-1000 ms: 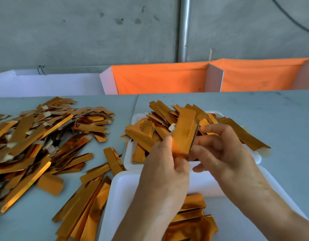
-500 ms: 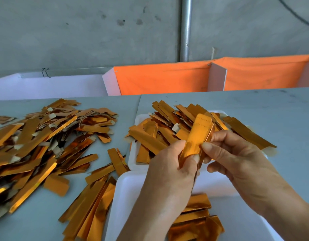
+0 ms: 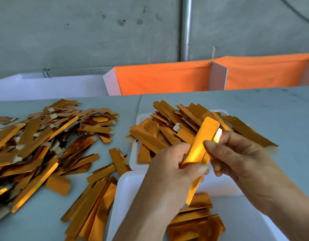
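A long shiny gold card strip (image 3: 200,145) stands tilted between both hands, its top leaning right, with a dotted line near the top. My left hand (image 3: 169,171) grips its lower part, thumb across the front. My right hand (image 3: 237,159) pinches its right edge with thumb and fingers. Behind it a white tray (image 3: 133,159) holds a heap of the same gold strips (image 3: 167,129). Below the hands, a nearer white tray (image 3: 126,197) holds a few folded gold pieces (image 3: 197,221).
A large loose pile of gold strips (image 3: 37,140) covers the left of the grey table (image 3: 272,110), with more strips (image 3: 91,202) beside the near tray. Orange cloth bins (image 3: 164,79) and a white bin (image 3: 51,87) stand behind the table, before a concrete wall with a metal pipe (image 3: 186,28).
The strip has tilted further right and sunk lower through my left hand, with its lower end now showing beneath. My right hand has slid along its right edge.
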`<state>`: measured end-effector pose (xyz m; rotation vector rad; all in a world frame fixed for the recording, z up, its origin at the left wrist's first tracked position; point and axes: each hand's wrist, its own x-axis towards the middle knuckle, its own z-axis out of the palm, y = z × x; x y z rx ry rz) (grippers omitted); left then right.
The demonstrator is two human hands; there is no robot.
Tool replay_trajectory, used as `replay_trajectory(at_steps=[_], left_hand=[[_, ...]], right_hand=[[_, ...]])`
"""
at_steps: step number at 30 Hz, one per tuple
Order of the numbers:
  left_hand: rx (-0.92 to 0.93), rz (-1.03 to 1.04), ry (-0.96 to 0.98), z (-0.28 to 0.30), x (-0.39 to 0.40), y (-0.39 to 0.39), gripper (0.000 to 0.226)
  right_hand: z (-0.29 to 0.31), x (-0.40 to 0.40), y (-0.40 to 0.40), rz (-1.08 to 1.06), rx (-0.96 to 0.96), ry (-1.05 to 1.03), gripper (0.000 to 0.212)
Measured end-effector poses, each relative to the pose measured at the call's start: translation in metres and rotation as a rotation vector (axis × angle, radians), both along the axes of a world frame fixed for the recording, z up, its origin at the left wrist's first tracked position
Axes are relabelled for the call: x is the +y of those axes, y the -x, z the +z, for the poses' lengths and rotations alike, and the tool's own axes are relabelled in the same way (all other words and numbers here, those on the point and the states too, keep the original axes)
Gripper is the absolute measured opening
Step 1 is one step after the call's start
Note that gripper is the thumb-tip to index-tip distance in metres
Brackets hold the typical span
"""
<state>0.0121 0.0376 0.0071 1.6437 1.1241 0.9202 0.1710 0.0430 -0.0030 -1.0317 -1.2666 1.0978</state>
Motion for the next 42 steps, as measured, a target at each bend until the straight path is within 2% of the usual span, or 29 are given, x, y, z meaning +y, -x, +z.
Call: replay_trajectory(at_steps=[5,9,12,13,16,18,21,22,24,25,29,31,33,36,37,39,40,42], left_hand=[[-0.050,-0.078,0.068,0.000,-0.001,0.005,0.012],[-0.045,-0.100,0.067,0.000,-0.001,0.006,0.011],[-0.018,-0.080,0.056,0.000,-0.001,0.005,0.012],[0.043,-0.031,0.010,-0.001,-0.001,0.003,0.018],[0.401,0.124,-0.282,-0.005,0.000,-0.005,0.055],[0.433,0.137,-0.375,-0.004,-0.001,-0.012,0.065],[0.265,0.144,-0.292,-0.005,0.000,-0.012,0.050],[0.169,0.131,-0.234,-0.005,0.002,-0.009,0.040],[0.020,0.090,-0.132,-0.005,0.005,-0.004,0.035],[-0.004,0.073,-0.102,-0.005,0.005,-0.002,0.036],[0.000,0.043,-0.074,-0.001,0.004,0.003,0.024],[-0.005,0.031,-0.066,-0.001,0.004,0.004,0.017],[-0.089,-0.002,-0.005,0.000,0.003,0.006,0.010],[-0.184,-0.064,0.106,0.004,0.002,0.010,0.011],[-0.148,-0.055,0.080,0.003,0.001,0.010,0.009],[0.037,0.016,-0.090,0.001,0.002,0.006,0.008],[0.159,0.063,-0.202,0.000,0.002,0.004,0.015],[0.411,0.128,-0.423,0.001,0.001,-0.001,0.028]], right_hand=[[-0.002,0.000,-0.001,0.017,0.017,0.050,0.036],[0.002,0.000,-0.003,0.060,0.126,0.088,0.028],[0.003,-0.001,-0.001,0.003,0.091,0.054,0.024],[0.003,-0.001,-0.001,-0.060,0.023,0.020,0.023],[0.002,0.001,0.002,-0.263,-0.168,-0.098,0.021],[0.002,0.001,0.002,-0.306,-0.204,-0.128,0.020],[0.002,-0.001,0.002,-0.226,-0.092,-0.074,0.022],[0.002,-0.001,0.001,-0.161,-0.031,-0.035,0.021],[0.004,-0.001,-0.003,0.000,0.100,0.043,0.015],[0.005,0.000,-0.006,0.068,0.148,0.079,0.013],[0.005,0.001,-0.015,0.169,0.149,0.100,0.044],[0.006,0.001,-0.016,0.188,0.104,0.068,0.039],[0.009,0.002,-0.017,0.248,0.119,0.087,0.030],[0.012,0.001,-0.023,0.339,0.183,0.184,0.043],[0.012,0.001,-0.024,0.322,0.172,0.207,0.042],[0.010,0.001,-0.023,0.240,0.097,0.229,0.022],[0.010,0.002,-0.021,0.193,0.070,0.235,0.015],[0.005,0.004,-0.019,0.120,0.051,0.244,0.014]])
